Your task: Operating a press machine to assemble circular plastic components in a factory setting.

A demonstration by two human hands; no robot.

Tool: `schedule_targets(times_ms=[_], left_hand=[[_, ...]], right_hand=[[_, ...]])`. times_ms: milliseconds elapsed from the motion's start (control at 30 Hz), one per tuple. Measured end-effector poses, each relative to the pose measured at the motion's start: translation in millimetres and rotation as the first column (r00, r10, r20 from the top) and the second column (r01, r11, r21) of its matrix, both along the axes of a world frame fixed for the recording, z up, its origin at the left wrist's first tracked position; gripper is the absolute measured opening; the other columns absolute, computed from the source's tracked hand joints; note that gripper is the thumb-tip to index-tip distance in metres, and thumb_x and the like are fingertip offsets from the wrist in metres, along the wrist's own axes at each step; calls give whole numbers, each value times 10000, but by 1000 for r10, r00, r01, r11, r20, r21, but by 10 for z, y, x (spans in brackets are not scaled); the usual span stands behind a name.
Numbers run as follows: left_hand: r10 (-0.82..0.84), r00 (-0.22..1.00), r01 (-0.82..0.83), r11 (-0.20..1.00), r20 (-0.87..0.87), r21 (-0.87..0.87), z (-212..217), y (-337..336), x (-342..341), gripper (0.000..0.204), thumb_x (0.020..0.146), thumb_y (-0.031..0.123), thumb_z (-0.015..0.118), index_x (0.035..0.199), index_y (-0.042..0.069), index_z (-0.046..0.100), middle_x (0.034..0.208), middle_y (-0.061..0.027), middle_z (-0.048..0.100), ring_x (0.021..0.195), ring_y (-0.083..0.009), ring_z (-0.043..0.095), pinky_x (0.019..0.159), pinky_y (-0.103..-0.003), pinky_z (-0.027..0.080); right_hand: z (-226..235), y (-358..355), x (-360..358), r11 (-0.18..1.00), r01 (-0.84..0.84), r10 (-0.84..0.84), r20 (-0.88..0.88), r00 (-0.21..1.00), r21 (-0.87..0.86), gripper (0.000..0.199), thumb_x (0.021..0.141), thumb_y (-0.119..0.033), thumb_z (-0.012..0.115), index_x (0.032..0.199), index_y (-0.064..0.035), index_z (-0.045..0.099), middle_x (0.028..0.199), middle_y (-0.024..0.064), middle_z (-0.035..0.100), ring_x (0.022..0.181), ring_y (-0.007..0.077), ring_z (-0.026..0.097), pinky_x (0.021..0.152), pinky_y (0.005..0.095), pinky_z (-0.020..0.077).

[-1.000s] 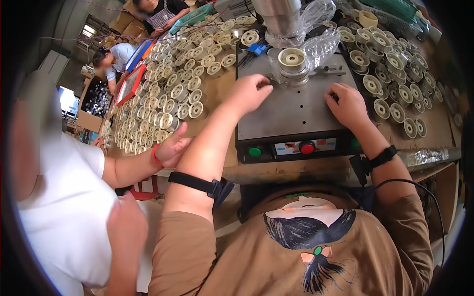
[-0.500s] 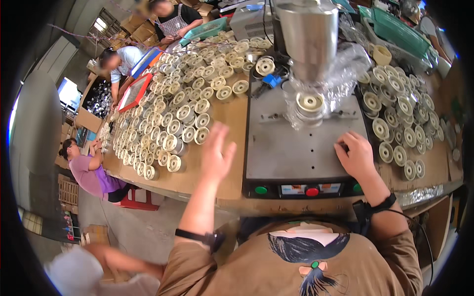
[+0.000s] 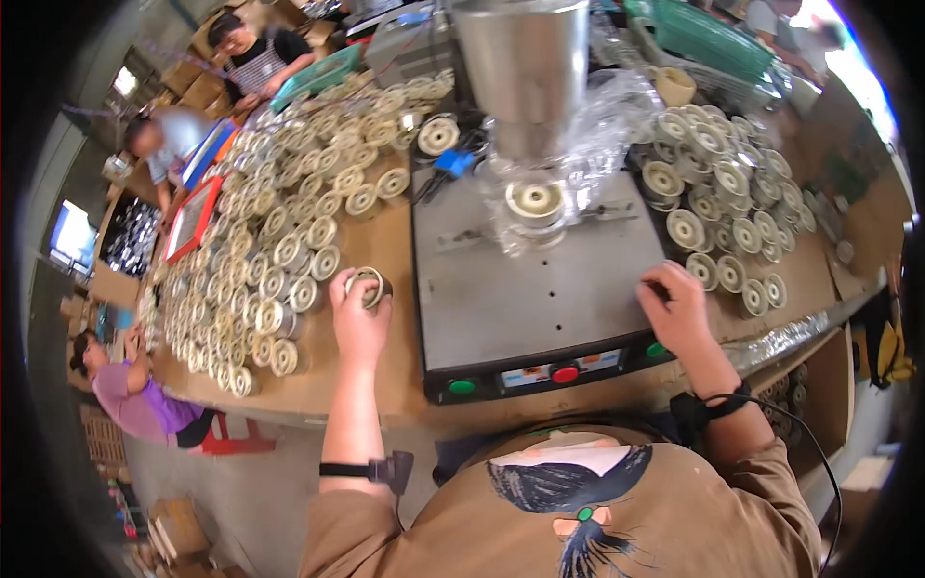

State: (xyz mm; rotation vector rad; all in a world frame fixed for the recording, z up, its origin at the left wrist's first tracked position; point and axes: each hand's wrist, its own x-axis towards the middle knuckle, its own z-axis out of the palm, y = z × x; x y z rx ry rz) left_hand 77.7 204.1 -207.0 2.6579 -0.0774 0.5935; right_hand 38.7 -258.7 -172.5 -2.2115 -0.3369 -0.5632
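Observation:
My left hand [image 3: 358, 328] is closed around a round cream-coloured wheel-like part [image 3: 372, 289] with a metal-looking side, raised over the tabletop left of the machine. My right hand [image 3: 679, 306], loosely curled with nothing visible in its fingers, hovers by the right edge of the machine's grey plate [image 3: 482, 328]. Under the metal press head [image 3: 525, 82] sits another cream wheel-like part [image 3: 534, 199], wrapped about by clear plastic film [image 3: 617, 120]. A red button [image 3: 565, 374] and green buttons [image 3: 462, 386] line the machine's front.
Many similar wheel-like parts [image 3: 289, 252] crowd the table at left, and a heap [image 3: 732, 180] lies at right. A blue clamp-like piece [image 3: 453, 162] rests on the plate. Co-workers sit along the far left, near a red-framed tray [image 3: 195, 220]. Green baskets [image 3: 713, 39] stand behind.
My left hand, spread and holding nothing before, now grips a wheel-like part. My right hand stays curled beside the plate. The whole view has shifted, with the machine now further left.

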Motion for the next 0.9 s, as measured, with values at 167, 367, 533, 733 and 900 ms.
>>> schedule_targets(times_ms=[167, 367, 533, 733, 900], left_hand=[[-328, 911, 366, 922, 251, -123, 950, -1451, 183, 504, 749, 125, 811, 1217, 74, 631, 1381, -187, 536, 1247, -386, 565, 1033, -448, 496], [-404, 908, 416, 897, 109, -148, 1106, -1661, 330, 543, 731, 152, 829, 1230, 30, 653, 1337, -184, 614, 1246, -352, 593, 1046, -434, 484], [-266, 964, 259, 932, 7, -255, 825, -1206, 83, 565, 753, 142, 836, 1262, 7, 633, 1306, -150, 639, 1194, -309, 633, 1017, -381, 499], [-237, 971, 236, 944, 25, -233, 843, -1274, 100, 577, 768, 165, 850, 1285, 49, 625, 1317, -151, 619, 1197, -331, 620, 1019, -402, 499], [-362, 915, 380, 922, 177, -79, 940, -1640, 403, 564, 784, 182, 845, 1287, 58, 620, 1349, -178, 590, 1213, -388, 598, 1023, -433, 499]], right_hand=[[-9, 123, -66, 980, 76, -79, -8, 997, -186, 104, 812, -77, 736, 872, -43, 658, 788, 104, 613, 776, 320, 639, 701, 407, 521], [-68, 97, -122, 972, 70, -60, 53, 997, -224, 120, 807, -118, 740, 878, -69, 657, 848, 99, 606, 853, 330, 632, 746, 430, 527], [120, 176, 75, 965, 13, -26, -46, 999, -262, 195, 818, -160, 742, 964, -68, 651, 928, 110, 616, 909, 350, 629, 792, 441, 528], [400, 896, 879, 976, 67, -23, 209, 978, -209, 436, 807, -247, 779, 1146, -52, 586, 1231, 179, 583, 1217, 384, 533, 1056, 469, 420], [531, 821, 812, 996, -62, 60, -31, 998, -62, 432, 746, -239, 827, 1041, -21, 600, 1238, 203, 594, 1203, 410, 553, 1014, 475, 466]])
